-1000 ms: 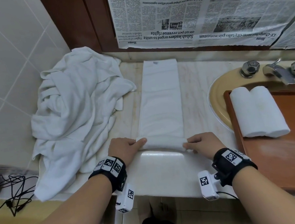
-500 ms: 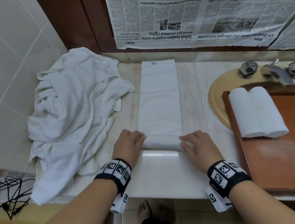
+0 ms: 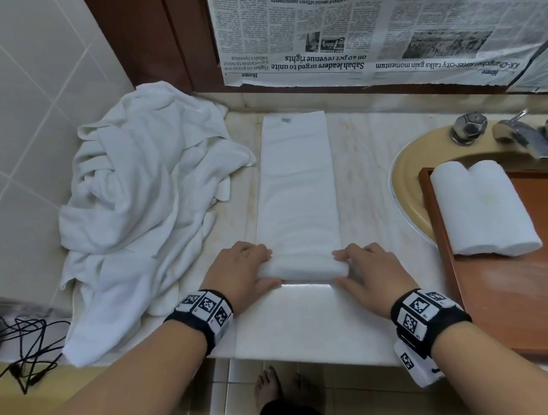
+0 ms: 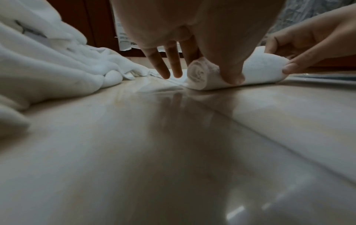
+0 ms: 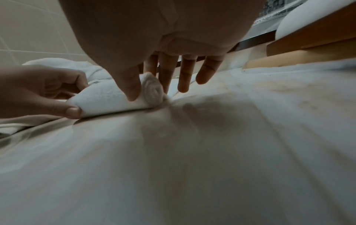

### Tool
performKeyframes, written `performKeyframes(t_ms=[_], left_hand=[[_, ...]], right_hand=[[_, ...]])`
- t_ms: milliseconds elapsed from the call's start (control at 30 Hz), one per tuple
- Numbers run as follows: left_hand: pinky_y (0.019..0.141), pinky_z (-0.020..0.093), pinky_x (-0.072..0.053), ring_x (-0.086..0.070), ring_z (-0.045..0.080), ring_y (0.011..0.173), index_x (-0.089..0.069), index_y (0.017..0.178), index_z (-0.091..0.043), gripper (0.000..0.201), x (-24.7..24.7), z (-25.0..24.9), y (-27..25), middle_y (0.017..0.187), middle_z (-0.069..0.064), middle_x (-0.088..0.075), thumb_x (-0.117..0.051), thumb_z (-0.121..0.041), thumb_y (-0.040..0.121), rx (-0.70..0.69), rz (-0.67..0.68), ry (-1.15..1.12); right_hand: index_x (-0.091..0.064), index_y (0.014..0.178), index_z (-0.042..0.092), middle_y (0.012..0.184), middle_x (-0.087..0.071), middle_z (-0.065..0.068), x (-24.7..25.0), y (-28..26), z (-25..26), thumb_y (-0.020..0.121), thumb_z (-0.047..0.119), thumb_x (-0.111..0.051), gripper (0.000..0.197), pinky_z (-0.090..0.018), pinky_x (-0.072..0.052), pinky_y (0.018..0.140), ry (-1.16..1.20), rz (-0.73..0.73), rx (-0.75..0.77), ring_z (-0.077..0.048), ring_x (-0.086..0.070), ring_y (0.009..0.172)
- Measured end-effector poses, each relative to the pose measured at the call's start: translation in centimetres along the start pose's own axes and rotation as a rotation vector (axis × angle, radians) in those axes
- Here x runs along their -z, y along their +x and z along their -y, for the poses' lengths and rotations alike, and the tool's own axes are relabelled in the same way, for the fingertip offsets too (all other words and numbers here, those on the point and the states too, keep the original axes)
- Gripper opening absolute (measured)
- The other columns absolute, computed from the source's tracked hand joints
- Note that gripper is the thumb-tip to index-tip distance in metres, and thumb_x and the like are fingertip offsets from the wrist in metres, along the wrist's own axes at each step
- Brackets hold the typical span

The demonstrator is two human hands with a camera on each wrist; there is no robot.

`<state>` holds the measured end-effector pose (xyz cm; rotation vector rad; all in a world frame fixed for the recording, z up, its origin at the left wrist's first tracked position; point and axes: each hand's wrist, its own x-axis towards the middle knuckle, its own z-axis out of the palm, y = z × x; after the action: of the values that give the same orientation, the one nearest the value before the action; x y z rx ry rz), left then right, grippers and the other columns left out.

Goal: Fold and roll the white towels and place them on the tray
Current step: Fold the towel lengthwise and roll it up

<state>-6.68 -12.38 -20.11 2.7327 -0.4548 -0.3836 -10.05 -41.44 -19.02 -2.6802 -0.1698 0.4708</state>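
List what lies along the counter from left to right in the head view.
Black cables → heap of loose towels → left hand → half-rolled towel → right hand → two rolled towels on the wooden tray.

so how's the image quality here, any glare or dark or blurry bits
Head view: evenly lit and sharp, with a bright glare strip on the counter just in front of the roll. Left wrist view: dim, the glossy counter mirrors the left hand. Right wrist view: dim too, foreground soft, right hand shadowed.
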Motion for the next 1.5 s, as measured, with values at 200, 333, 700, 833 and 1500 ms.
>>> performKeyframes(t_ms=[200,333,700,833,1500], left_hand=[[0.106,0.033,-0.043,-0.052,0.017,0.111,-0.062,0.12,-0.049,0.054,-0.8,1.2,-0.8,0.114,-0.011,-0.046,-0.062,-0.08,0.075,0.224,-0.015,-0.223],[0.102,0.031,-0.042,-0.048,0.012,0.11,-0.065,0.111,-0.047,0.047,-1.1,1.3,-0.6,0.109,-0.014,-0.048,-0.059,-0.078,0.076,0.26,-0.03,-0.304],[0.09,0.038,-0.046,-0.058,0.027,0.096,-0.073,0.096,-0.023,0.037,-1.0,-0.2,0.5,0.092,0.001,-0.06,-0.057,-0.057,0.097,0.387,-0.146,-0.435],[0.082,0.031,-0.042,-0.06,0.022,0.094,-0.07,0.093,-0.02,0.046,-1.1,-0.5,1.2,0.092,0.0,-0.063,-0.053,-0.062,0.097,0.48,-0.141,-0.402],[0.081,0.042,-0.057,-0.052,0.023,0.114,-0.07,0.104,-0.016,0.059,-0.9,-0.5,-0.3,0.128,-0.001,-0.059,-0.087,-0.058,0.067,0.064,-0.183,-0.044]], right_hand=[[-0.055,0.135,0.038,0.105,-0.052,0.026,1.0,-0.3,0.8,0.099,0.046,-0.058,0.037,-0.034,-0.031,0.107,0.098,-0.004,-0.066,-0.012,-0.041,0.123],[-0.061,0.132,0.036,0.125,-0.06,0.017,0.9,0.7,0.4,0.101,0.044,-0.056,0.032,-0.037,-0.033,0.107,0.115,0.036,-0.06,-0.014,-0.041,0.125],[-0.074,0.095,0.02,0.094,-0.069,0.005,2.3,4.5,0.9,0.097,0.028,-0.064,0.012,-0.031,-0.047,0.079,0.4,0.172,-0.279,-0.018,-0.063,0.09],[-0.07,0.088,0.005,0.09,-0.071,-0.004,2.5,5.2,1.0,0.093,0.027,-0.07,0.022,-0.031,-0.049,0.074,0.5,0.134,-0.395,-0.019,-0.062,0.075],[-0.068,0.109,0.021,0.126,-0.059,0.005,-0.1,1.8,0.1,0.077,0.031,-0.085,0.038,-0.04,-0.046,0.095,0.011,-0.151,0.098,-0.024,-0.049,0.112]])
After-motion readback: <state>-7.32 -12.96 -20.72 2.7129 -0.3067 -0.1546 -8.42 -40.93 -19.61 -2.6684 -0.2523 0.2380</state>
